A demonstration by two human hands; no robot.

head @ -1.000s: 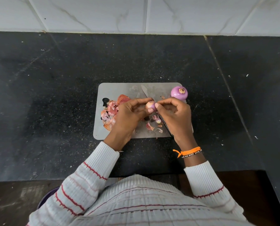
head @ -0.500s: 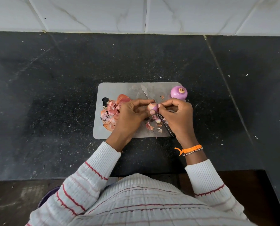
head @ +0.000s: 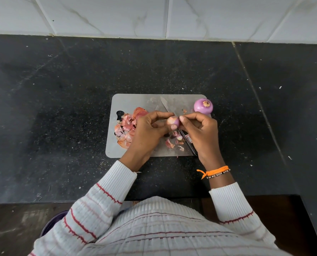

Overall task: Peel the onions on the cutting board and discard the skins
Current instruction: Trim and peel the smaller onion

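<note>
Purple-pink small onion (head: 174,122) sits between both hands, raised just above the cutting board (head: 135,102). Left hand (head: 150,130) grips it, fingers curled round its near side; right hand (head: 200,130) pinches at its right face with thumb and forefinger, apparently working a strip of skin loose. Hands close together, joined only through the onion. Step in hand, by my reading: peeling the second, smaller onion. One larger peeled onion (head: 203,106) stands at the board's far right corner, root end up. Loose skins (head: 125,129) heaped on the board's left part; a few scraps (head: 174,143) lie under the hands. Knife (head: 166,105) lies diagonally across the board, its handle hidden beneath the right hand. Board rests on a dark stone counter (head: 61,108), pale tiles behind. Next move likely calls for pulling the pinched skin clear, turning the onion for remaining patches. No bin identifiable; skins not yet discarded.
</note>
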